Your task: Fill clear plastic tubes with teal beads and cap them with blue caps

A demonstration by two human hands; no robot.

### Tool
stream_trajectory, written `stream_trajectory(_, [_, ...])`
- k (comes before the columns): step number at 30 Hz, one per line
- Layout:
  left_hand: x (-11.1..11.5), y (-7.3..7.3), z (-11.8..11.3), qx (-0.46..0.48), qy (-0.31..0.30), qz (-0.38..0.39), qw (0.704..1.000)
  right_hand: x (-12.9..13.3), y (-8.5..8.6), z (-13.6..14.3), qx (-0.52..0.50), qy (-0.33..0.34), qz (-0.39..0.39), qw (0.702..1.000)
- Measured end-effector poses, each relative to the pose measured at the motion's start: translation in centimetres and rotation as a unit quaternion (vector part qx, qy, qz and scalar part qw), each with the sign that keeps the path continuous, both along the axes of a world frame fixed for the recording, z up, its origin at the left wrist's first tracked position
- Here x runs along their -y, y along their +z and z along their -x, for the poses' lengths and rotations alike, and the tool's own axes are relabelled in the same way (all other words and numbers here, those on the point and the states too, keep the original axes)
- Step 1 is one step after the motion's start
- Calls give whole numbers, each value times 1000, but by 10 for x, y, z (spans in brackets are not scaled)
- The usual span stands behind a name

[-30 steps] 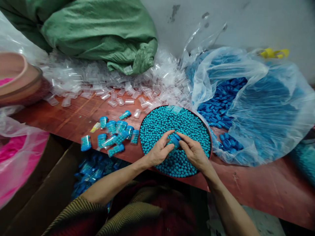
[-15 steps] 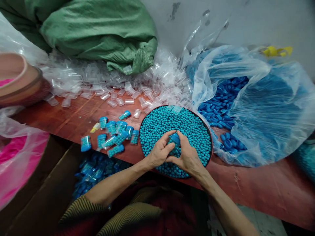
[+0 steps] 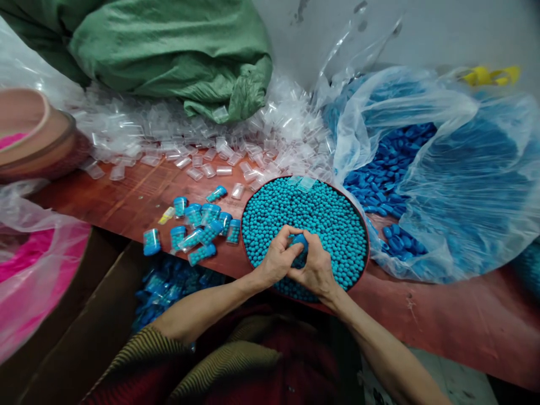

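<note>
Over a round tub (image 3: 242, 236) full of small blue balls (image 3: 333, 225), both of my hands close around one small clear bottle with a blue cap (image 3: 300, 241). My left hand (image 3: 276, 256) grips it from the left, thumb toward the cap. From the other side my right hand (image 3: 315, 267) has its fingers wrapped about it. Most of the bottle's body is hidden by the fingers. Left of the tub lie several capped bottles filled with blue balls (image 3: 202, 216). A pair of clear empty bottles (image 3: 304, 183) rests on the balls at the tub's far rim.
Many clear empty bottles (image 3: 181, 129) are heaped along the back under a green sack (image 3: 169, 50). At right, a plastic bag (image 3: 459, 185) spills blue caps (image 3: 379, 169). Filled bottles (image 3: 169, 292) lie below the table edge. Pink pieces (image 3: 29, 256) and a pot (image 3: 37, 135) are at left.
My fingers have closed in tighter around the capped bottle, and my right hand has curled more. The whole scene has shifted slightly in view; the bottles on the table lie as before.
</note>
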State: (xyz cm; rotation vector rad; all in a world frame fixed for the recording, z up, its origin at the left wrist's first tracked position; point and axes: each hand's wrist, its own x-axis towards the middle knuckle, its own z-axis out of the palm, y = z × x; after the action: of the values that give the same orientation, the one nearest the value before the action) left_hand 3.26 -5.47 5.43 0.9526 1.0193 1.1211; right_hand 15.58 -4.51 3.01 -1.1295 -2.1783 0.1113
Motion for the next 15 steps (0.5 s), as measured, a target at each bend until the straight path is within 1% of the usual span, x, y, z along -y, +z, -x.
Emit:
stream_trajectory(2, [-3,-2,3,-28,-2,-12,1000,1,-2,2,-12,-7,26,1000])
stream_trajectory(4, [-6,-1,5,-38,4,-27,999,-1,2,2,-20,13,89,996])
stream_trajectory(5, [-7,-1,6,-27,6,-26,999,-3,6,1,-27,31,128,991])
stream_trajectory(8, [-9,2,12,34,1,15,999,-12,16,-11,-84,72,216,970])
stream_trajectory(10, [-8,2,22,41,12,44,998,-17,16,-22,-133,54,241,960])
stream_trajectory(11, [-7,1,30,22,25,46,998,-19,15,-27,-152,36,248,956])
stream_trajectory(13, [-4,-3,55,-59,75,10,995,-20,10,-36,-171,10,259,950])
stream_trajectory(14, [-2,-6,70,-121,110,-23,986,-20,7,-38,-174,7,264,949])
stream_trajectory(15, [0,-8,87,-193,151,-60,968,-20,4,-40,-173,10,268,948])
